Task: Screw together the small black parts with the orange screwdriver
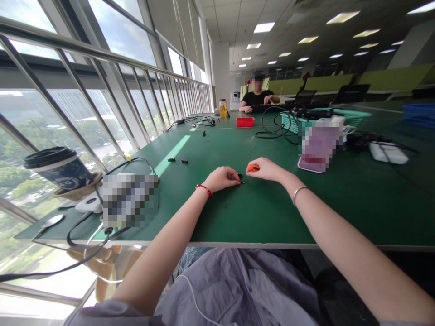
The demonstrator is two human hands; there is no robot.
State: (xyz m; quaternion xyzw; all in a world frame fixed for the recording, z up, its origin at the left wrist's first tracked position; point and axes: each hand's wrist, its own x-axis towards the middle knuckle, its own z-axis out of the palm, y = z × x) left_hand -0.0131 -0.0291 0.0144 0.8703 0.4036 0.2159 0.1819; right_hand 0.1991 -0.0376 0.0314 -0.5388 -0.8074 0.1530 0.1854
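My left hand (222, 179), with a red bracelet on its wrist, is closed in a pinch low over the green table. At its fingertips is a small black piece (239, 174), partly hidden by the fingers. To the right, my right hand (267, 169) is wrapped round an orange-and-black handle (253, 168) that looks like a screwdriver's; no shaft can be made out. A gap separates the two hands. Farther off to the left lie two small black pieces, one on the light green strip (171, 159) and one beside it (184, 161).
On the left, a lidded cup (59, 170) stands near the railing, with cables and a spoon (52, 220). A red tray (245, 122) sits ahead. Right of it are a teal basket (353, 117) with cables and a phone (317, 147). A person (258, 97) sits at the far end.
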